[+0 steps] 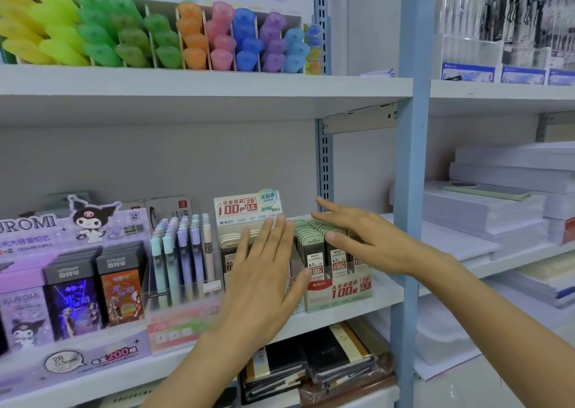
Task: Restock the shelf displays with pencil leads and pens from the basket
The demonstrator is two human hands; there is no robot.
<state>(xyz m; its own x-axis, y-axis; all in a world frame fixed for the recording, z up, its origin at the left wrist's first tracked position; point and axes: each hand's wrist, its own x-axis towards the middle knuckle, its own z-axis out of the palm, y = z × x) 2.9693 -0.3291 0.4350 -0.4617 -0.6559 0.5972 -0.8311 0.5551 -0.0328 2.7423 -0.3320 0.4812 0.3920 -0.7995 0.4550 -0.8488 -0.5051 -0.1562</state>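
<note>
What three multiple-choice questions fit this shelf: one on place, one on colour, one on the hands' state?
1. Where do the highlighters stand?
A) on the upper shelf
B) on the floor
C) in a basket

2. What colour is the shelf post beside the right hand?
A) red
B) light blue
C) black

3. How are the left hand and the right hand?
A) both gripping pens
B) one a fist
C) both open, fingers straight

Answers: 1 A, they fill that shelf; 2 B, it is pale blue; 3 C, no finger curls round anything.
</note>
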